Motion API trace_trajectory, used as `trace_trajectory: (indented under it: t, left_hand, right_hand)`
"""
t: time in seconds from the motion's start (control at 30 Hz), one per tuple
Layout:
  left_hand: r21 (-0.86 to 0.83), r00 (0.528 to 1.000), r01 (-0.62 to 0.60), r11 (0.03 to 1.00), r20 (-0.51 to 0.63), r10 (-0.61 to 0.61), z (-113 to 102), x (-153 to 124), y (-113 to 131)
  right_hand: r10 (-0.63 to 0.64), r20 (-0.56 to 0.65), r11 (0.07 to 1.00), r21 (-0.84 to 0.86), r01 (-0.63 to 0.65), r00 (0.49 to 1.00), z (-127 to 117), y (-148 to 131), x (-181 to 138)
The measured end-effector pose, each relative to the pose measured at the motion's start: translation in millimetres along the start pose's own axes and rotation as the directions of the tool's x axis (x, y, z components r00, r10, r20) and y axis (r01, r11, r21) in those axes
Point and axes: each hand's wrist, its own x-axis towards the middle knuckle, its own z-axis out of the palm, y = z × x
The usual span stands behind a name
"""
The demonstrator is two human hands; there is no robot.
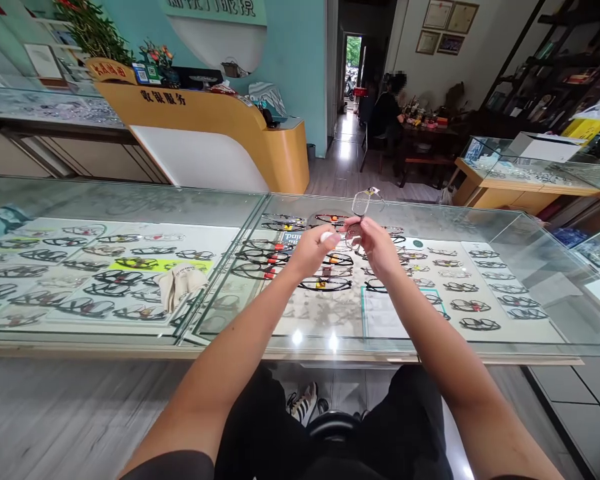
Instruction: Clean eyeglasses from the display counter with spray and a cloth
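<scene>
A pair of eyeglasses (361, 204) stands on end above the glass counter, its thin frame turned upright, with a small tag near the top. My right hand (381, 252) pinches it around the lower lens. Close by on the left, my left hand (311, 251) is closed around a small white object (326, 237), mostly hidden by the fingers. Whether the left fingertips touch the glasses I cannot tell. Beneath both hands lie several dark-framed glasses (326, 285), some with red or yellow tags. A crumpled beige cloth (181, 285) rests on the counter to the left.
The glass display counter (325, 352) spans the view, with rows of glasses on its left (85, 307) and right (470, 305). Beyond it are a wooden cashier desk (285, 157), a seated person (387, 113) at a table, and another display case (530, 175).
</scene>
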Motion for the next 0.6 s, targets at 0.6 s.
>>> trace_trajectory:
  t: [0.6]
  left_hand:
    - [-0.019,0.793,0.030,0.999,-0.608,-0.035,-74.4,20.2,-32.8]
  right_hand:
    - [0.004,-0.012,0.999,-0.041,-0.004,1.000,2.7,-6.4,-2.7]
